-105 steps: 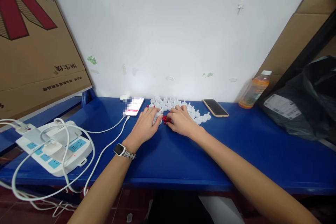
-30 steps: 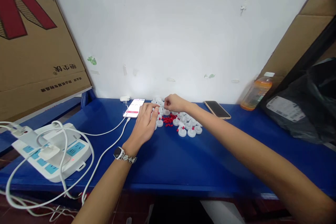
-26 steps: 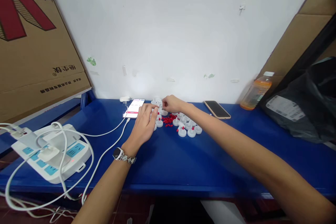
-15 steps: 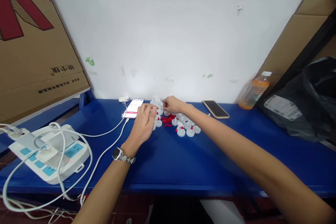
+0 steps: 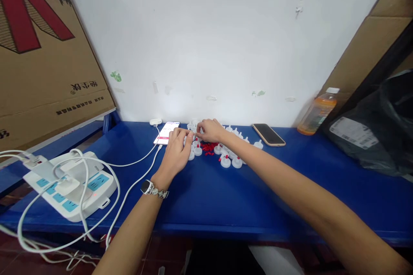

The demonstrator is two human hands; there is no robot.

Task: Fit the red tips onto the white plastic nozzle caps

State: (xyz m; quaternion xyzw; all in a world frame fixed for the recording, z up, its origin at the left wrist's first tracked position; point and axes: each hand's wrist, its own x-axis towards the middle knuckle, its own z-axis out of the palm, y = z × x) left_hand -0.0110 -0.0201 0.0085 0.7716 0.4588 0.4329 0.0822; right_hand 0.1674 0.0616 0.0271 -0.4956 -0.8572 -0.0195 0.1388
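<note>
Head view: near the front edge, a cable [image 5: 135, 180] is run from the strip [image 5: 71, 180] past the left forearm to the white phone [image 5: 166, 132]. It could be snagged by that arm and the phone dragged. Farther in, the left hand [image 5: 176, 152] is laid on the caps [image 5: 226, 162] with fingers loosely bent. The right hand [image 5: 209, 131] is held over them with fingertips drawn narrow. Whether a piece is gripped by either cannot be told. The red pins [image 5: 209, 148] are heaped loose among the caps, so they could be scattered by a sweep of a wrist. The table [image 5: 226, 197] is blue and flat. At its back a dark phone [image 5: 268, 134], a bottle [image 5: 318, 111] and a black bag [image 5: 374, 133] are set by a white wall [image 5: 209, 30]. Cardboard [image 5: 38, 51] is leaned at left.
</note>
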